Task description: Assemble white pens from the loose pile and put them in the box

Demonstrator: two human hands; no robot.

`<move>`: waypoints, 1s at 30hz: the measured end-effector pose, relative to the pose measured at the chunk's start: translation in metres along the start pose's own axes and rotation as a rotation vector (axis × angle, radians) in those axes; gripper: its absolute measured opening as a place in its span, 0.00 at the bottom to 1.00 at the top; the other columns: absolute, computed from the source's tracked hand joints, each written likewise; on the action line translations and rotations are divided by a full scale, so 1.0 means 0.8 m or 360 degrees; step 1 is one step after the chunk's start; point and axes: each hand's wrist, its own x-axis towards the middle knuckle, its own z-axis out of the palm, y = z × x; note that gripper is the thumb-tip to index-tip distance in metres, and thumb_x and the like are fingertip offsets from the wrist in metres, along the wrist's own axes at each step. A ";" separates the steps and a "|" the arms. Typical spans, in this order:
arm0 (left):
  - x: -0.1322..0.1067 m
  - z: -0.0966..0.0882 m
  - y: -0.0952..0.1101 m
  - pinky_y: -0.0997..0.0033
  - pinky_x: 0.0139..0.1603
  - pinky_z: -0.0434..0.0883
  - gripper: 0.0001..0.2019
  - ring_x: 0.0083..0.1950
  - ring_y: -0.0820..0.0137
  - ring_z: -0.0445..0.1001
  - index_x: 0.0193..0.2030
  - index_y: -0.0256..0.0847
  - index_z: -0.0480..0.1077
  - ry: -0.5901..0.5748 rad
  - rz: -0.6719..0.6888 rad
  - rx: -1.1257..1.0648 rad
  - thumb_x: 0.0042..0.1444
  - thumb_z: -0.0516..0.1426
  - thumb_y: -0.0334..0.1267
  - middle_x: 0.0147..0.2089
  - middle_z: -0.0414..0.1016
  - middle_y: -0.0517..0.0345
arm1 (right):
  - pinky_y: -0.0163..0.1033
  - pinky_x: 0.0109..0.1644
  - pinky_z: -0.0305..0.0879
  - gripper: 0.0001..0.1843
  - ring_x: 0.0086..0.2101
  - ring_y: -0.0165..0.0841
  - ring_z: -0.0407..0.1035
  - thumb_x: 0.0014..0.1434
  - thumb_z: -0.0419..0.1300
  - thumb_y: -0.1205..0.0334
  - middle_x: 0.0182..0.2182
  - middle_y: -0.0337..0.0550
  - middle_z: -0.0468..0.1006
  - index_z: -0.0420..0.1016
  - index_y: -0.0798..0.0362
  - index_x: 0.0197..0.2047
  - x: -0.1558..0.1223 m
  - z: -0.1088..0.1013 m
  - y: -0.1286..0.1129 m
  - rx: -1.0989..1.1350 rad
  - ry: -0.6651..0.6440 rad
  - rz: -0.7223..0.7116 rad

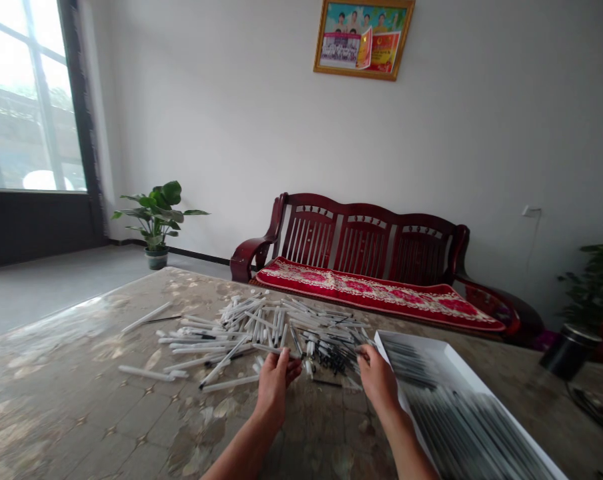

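A heap of white pen barrels (251, 327) and small dark pen parts (331, 360) lies spread over the patterned table (81, 400). My left hand (275, 383) rests at the near edge of the heap, fingers curled round a white barrel. My right hand (377, 377) is beside the dark parts, fingers closed in a pinch on something small I cannot make out. Just right of it stands a white tray (461, 373) filled with rows of finished pens.
A dark red wooden bench (371, 247) with a red cushion stands behind the table. Potted plants stand at the far left (156, 217) and right (599, 280). A black cup (569, 350) sits on the table's right side. Loose barrels (146, 373) lie left of the heap.
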 end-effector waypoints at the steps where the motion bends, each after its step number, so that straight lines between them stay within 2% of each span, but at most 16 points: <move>1: -0.001 0.000 0.000 0.73 0.30 0.74 0.19 0.29 0.71 0.76 0.31 0.39 0.67 0.0006 -0.0002 0.0022 0.42 0.67 0.49 0.27 0.73 0.61 | 0.38 0.38 0.65 0.11 0.36 0.37 0.75 0.54 0.53 0.64 0.34 0.41 0.81 0.77 0.48 0.36 0.001 -0.003 0.004 -0.0112 -0.0038 -0.0046; 4: -0.002 0.000 -0.001 0.72 0.30 0.74 0.20 0.30 0.70 0.77 0.33 0.39 0.67 0.0025 0.0003 0.0077 0.42 0.67 0.51 0.28 0.73 0.60 | 0.37 0.40 0.64 0.13 0.38 0.36 0.74 0.54 0.53 0.69 0.35 0.41 0.80 0.78 0.47 0.35 -0.006 -0.002 0.002 -0.0334 -0.0185 -0.0184; 8: 0.001 -0.002 0.000 0.68 0.34 0.75 0.18 0.31 0.68 0.78 0.31 0.40 0.65 0.0067 0.0072 0.0050 0.45 0.65 0.51 0.28 0.71 0.61 | 0.36 0.40 0.63 0.13 0.38 0.35 0.73 0.57 0.55 0.69 0.37 0.42 0.79 0.79 0.47 0.36 -0.022 0.012 -0.018 -0.0499 -0.0269 -0.0265; 12: 0.005 -0.006 0.003 0.65 0.38 0.76 0.17 0.32 0.67 0.79 0.33 0.40 0.64 0.0076 0.0168 -0.0003 0.49 0.62 0.50 0.30 0.72 0.60 | 0.35 0.45 0.63 0.18 0.43 0.34 0.71 0.58 0.54 0.72 0.41 0.40 0.78 0.79 0.43 0.44 -0.038 0.026 -0.049 -0.0463 -0.0379 -0.0526; 15: 0.006 -0.006 0.001 0.65 0.35 0.75 0.18 0.32 0.66 0.79 0.34 0.40 0.64 0.0057 0.0191 0.0053 0.49 0.62 0.51 0.32 0.74 0.58 | 0.37 0.50 0.61 0.21 0.47 0.35 0.69 0.60 0.54 0.71 0.45 0.40 0.78 0.76 0.40 0.51 -0.050 0.036 -0.072 -0.0533 -0.0455 -0.0740; 17: 0.005 -0.006 0.000 0.66 0.33 0.74 0.19 0.31 0.66 0.78 0.36 0.40 0.64 0.0041 0.0202 0.0121 0.48 0.61 0.53 0.32 0.74 0.58 | 0.40 0.51 0.60 0.21 0.49 0.37 0.67 0.61 0.55 0.70 0.47 0.40 0.77 0.75 0.39 0.52 -0.056 0.041 -0.082 -0.0601 -0.0505 -0.0822; 21: 0.005 -0.007 -0.002 0.69 0.29 0.70 0.19 0.29 0.68 0.75 0.36 0.42 0.65 0.0024 0.0256 0.0309 0.49 0.59 0.55 0.30 0.72 0.60 | 0.40 0.48 0.59 0.12 0.46 0.38 0.67 0.59 0.58 0.67 0.42 0.39 0.79 0.78 0.42 0.42 -0.058 0.044 -0.085 -0.0707 -0.0538 -0.0819; 24: 0.004 -0.008 -0.003 0.71 0.29 0.67 0.15 0.26 0.69 0.69 0.34 0.43 0.67 -0.0054 0.0393 0.0581 0.52 0.56 0.53 0.24 0.68 0.64 | 0.40 0.47 0.60 0.08 0.43 0.39 0.68 0.58 0.59 0.68 0.36 0.39 0.79 0.77 0.46 0.35 -0.054 0.041 -0.081 -0.0797 -0.0483 -0.0744; 27: 0.000 -0.007 -0.005 0.72 0.31 0.65 0.11 0.27 0.69 0.67 0.31 0.43 0.68 -0.0142 0.0560 0.0941 0.55 0.55 0.48 0.23 0.67 0.63 | 0.40 0.46 0.61 0.11 0.43 0.40 0.68 0.56 0.58 0.72 0.36 0.41 0.79 0.76 0.48 0.38 -0.052 0.040 -0.077 -0.0858 -0.0408 -0.0671; 30: -0.006 -0.006 -0.008 0.72 0.35 0.65 0.08 0.31 0.67 0.70 0.32 0.43 0.71 -0.0228 0.0652 0.1188 0.56 0.53 0.42 0.30 0.72 0.58 | 0.41 0.44 0.62 0.15 0.42 0.41 0.70 0.56 0.55 0.74 0.37 0.44 0.78 0.77 0.47 0.40 -0.049 0.041 -0.068 -0.0805 -0.0313 -0.0610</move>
